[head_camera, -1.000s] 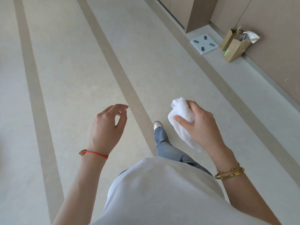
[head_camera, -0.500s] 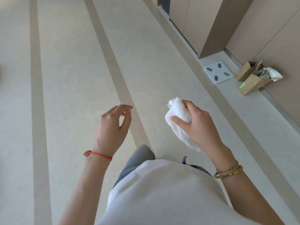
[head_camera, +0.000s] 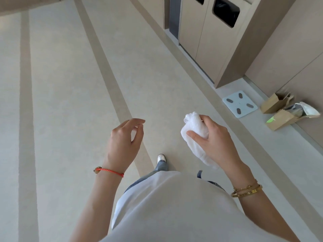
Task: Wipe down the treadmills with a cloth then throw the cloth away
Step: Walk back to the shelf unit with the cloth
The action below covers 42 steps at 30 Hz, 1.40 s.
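Gripping cloth (head_camera: 193,135), right hand (head_camera: 212,138); left hand (head_camera: 122,142) loose.

White T-shirt (head_camera: 174,206), blue jeans (head_camera: 161,167), white shoe (head_camera: 161,157); red cord bracelet (head_camera: 111,171) left wrist, 2 gold bangles (head_camera: 247,190) right wrist.

Ahead of the hands the floor (head_camera: 73,95) lies open. Beyond and right of the right hand (head_camera: 212,138) stands a bin cabinet (head_camera: 209,41); nearer on that side lie a scale (head_camera: 239,103) and paper bags (head_camera: 279,112) against the wall.
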Each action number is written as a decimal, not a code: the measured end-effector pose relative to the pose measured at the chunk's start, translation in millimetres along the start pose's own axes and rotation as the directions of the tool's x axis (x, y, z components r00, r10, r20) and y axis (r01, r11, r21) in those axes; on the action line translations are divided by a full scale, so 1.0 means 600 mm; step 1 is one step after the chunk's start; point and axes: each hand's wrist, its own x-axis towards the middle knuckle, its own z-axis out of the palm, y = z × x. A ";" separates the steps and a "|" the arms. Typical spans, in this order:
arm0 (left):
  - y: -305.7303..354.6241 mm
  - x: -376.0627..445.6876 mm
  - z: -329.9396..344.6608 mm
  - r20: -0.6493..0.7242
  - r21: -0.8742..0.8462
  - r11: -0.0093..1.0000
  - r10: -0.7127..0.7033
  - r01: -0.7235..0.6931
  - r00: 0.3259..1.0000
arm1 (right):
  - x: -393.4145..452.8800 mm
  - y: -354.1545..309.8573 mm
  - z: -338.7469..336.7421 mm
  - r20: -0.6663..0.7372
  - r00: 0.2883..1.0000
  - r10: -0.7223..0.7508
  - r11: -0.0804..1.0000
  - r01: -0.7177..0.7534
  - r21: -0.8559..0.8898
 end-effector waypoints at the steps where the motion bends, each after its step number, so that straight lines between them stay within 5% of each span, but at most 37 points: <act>1: -0.008 0.045 -0.002 0.008 0.007 1.000 0.020 -0.020 1.000 | 0.041 -0.012 0.002 -0.016 1.000 0.002 1.000 -0.002 0.004; 11: -0.094 0.376 0.000 0.137 0.021 0.997 0.072 -0.075 0.988 | 0.319 -0.069 0.033 -0.076 0.994 0.079 0.997 -0.079 0.004; 34: -0.215 1.046 0.079 0.115 0.019 0.994 0.108 -0.111 0.987 | 1.018 -0.121 0.075 -0.102 0.994 0.047 0.999 -0.046 0.012; 42: -0.224 1.252 0.138 0.190 0.008 0.984 0.175 -0.180 0.966 | 1.170 -0.109 0.046 -0.132 0.979 0.156 0.988 -0.157 0.005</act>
